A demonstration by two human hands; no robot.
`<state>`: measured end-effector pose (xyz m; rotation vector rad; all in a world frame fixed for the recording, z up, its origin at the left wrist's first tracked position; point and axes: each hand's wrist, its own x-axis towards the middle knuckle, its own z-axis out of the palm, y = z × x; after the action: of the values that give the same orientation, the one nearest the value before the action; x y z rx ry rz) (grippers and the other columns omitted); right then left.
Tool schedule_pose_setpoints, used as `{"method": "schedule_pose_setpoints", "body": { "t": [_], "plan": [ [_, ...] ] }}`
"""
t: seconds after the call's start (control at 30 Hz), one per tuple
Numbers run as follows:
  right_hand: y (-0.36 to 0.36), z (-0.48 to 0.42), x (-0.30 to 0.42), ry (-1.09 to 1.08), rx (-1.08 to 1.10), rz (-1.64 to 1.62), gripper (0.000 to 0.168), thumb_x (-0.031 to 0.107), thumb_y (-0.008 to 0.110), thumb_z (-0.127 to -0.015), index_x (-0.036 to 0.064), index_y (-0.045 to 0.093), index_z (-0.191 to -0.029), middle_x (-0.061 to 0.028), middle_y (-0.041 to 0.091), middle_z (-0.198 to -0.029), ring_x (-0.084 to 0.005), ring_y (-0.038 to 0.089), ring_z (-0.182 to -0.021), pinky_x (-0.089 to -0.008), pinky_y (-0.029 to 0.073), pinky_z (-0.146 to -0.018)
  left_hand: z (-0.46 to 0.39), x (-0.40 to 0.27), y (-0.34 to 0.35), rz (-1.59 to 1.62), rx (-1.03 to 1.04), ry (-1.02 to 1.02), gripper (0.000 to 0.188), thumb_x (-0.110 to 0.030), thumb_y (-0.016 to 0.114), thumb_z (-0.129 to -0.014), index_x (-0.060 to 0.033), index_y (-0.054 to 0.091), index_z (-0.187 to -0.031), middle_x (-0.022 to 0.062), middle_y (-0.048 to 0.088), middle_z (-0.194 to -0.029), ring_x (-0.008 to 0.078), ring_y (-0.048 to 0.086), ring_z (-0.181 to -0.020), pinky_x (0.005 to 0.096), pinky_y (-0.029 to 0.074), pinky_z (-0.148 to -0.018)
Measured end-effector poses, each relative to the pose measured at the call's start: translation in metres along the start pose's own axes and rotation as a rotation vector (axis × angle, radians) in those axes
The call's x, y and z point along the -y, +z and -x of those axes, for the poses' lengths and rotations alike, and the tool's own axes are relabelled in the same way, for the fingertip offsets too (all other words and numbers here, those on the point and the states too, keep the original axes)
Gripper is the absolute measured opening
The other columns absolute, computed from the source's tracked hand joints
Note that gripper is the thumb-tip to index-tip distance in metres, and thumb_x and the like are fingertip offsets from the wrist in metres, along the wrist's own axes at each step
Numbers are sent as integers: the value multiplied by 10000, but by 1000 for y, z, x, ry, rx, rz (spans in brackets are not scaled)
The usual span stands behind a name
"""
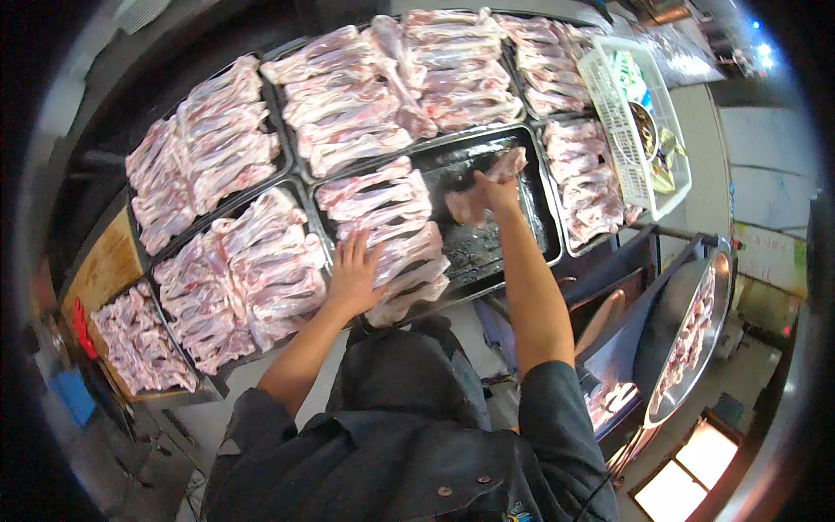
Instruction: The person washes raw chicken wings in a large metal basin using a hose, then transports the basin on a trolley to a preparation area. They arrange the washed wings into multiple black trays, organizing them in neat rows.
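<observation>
My right hand (499, 194) grips a raw piece of meat on the bone (466, 203), blurred, over the bare right half of a black metal tray (522, 225). The piece slants from lower left to upper right. My left hand (355, 274) lies with fingers spread at the left edge of the same tray, touching the row of raw meat pieces (385, 202) laid side by side there. Whether its fingers press on a piece or on the rim, I cannot tell.
More black trays with rows of raw meat (346, 98) stand behind and on both sides. A white plastic basket (668, 130) holding packets and a round container rests at the right. Lower right is a large metal bowl (711, 352) with meat pieces. A wooden board (107, 261) lies at the left.
</observation>
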<state>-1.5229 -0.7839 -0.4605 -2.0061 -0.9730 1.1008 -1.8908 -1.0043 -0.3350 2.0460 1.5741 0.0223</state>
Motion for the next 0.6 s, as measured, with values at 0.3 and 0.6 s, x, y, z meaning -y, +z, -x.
{"method": "schedule_pose_setpoints", "body": {
  "t": [0.3,0.6],
  "plan": [
    [-119,179,106,96,-54,-511,640,41,742,-950,14,426,-1505,-200,558,-1443,-254,645,-1170,-345,567,-968,-159,-89,-31,-3,-273,300,661,-325,699,-947,-228,484,-1565,147,401,-1631,410,296,-1530,649,236,-1236],
    [-474,383,127,-352,-804,417,251,1,731,-915,9,704,-1164,-111,722,-1154,-196,688,-1120,-339,583,-893,-300,-118,31,-511,-121,474,248,-137,566,-942,-159,728,-1128,101,706,-936,319,698,-929,505,503,-894]
  ]
}}
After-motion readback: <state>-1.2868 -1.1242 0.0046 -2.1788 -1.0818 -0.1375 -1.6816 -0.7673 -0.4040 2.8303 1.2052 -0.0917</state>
